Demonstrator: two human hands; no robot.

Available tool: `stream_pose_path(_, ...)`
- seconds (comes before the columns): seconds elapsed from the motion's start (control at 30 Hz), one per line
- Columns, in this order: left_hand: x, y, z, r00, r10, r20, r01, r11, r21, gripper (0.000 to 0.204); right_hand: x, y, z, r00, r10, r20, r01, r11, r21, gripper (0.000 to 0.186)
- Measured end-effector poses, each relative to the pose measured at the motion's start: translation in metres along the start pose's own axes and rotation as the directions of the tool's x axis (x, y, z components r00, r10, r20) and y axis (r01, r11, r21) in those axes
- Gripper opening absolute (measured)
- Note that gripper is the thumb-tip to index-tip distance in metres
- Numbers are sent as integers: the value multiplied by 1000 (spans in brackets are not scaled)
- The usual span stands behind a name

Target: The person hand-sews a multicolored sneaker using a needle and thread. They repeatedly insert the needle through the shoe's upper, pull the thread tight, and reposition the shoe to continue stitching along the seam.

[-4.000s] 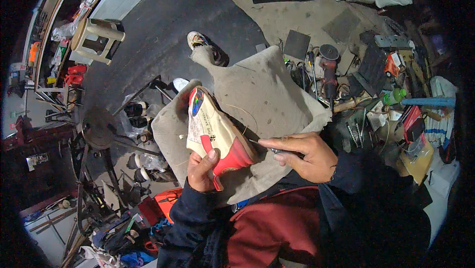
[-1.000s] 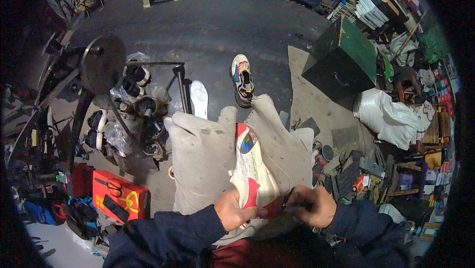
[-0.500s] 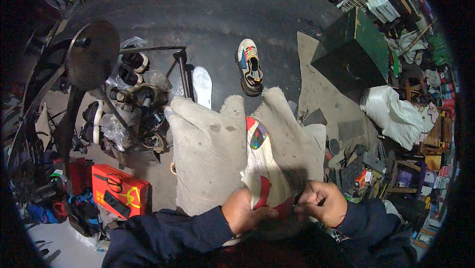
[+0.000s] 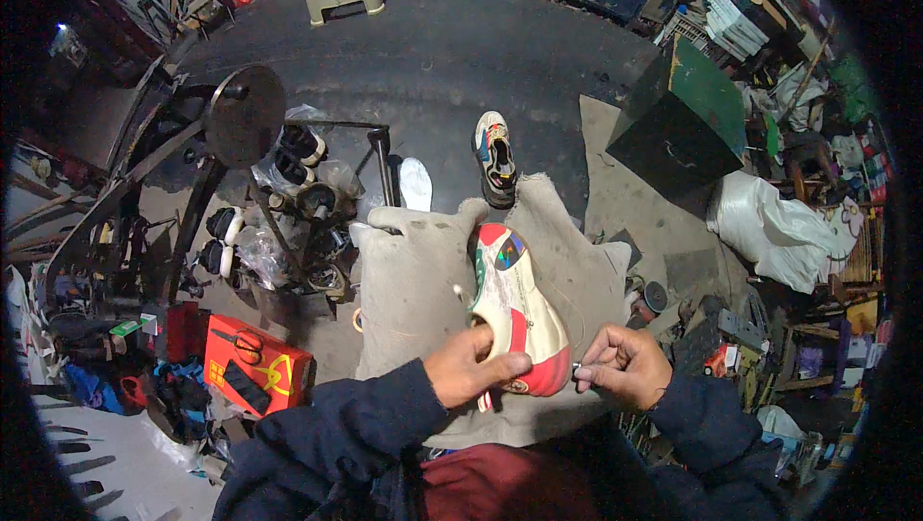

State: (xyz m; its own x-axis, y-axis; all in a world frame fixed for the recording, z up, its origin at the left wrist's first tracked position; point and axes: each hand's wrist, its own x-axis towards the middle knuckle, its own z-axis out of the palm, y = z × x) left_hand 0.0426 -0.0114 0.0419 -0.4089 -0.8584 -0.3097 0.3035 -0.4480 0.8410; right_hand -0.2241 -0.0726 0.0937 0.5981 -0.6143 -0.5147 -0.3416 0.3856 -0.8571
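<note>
A cream sneaker (image 4: 524, 305) with red heel and toe patches lies across the grey cloth (image 4: 413, 281) on my lap, its toe pointing away from me. My left hand (image 4: 471, 367) is closed round its left side near the heel, thumb on top. Just right of the red heel, my right hand (image 4: 623, 367) is closed in a pinch. A small shiny tip shows at its fingertips, close to the heel; what it belongs to is hidden. A thin thread seems to run over the cloth right of the sneaker.
Another multicoloured sneaker (image 4: 496, 161) stands on the dark floor ahead, with a white insole (image 4: 415, 185) to its left. A metal stand with a round plate (image 4: 246, 117) is at left, an orange-red box (image 4: 258, 364) below it. At right are a green box (image 4: 678, 122) and a white sack (image 4: 779, 228).
The view has tipped up, showing more of the floor beyond. The sneaker has turned so its red heel now shows plainly. My right fingers are in a pinch beside that heel.
</note>
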Motion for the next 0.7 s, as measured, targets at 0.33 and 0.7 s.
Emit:
stream_pose_path(0.33,-38,22,7,903,418,-96,-93,408,908,9,-17,18,-18,996,-75,-48,78,995,66,13)
stream_pose_path(0.7,-58,31,5,961,271,52,-244,922,-300,21,-13,31,-18,993,-102,-54,107,988,107,19)
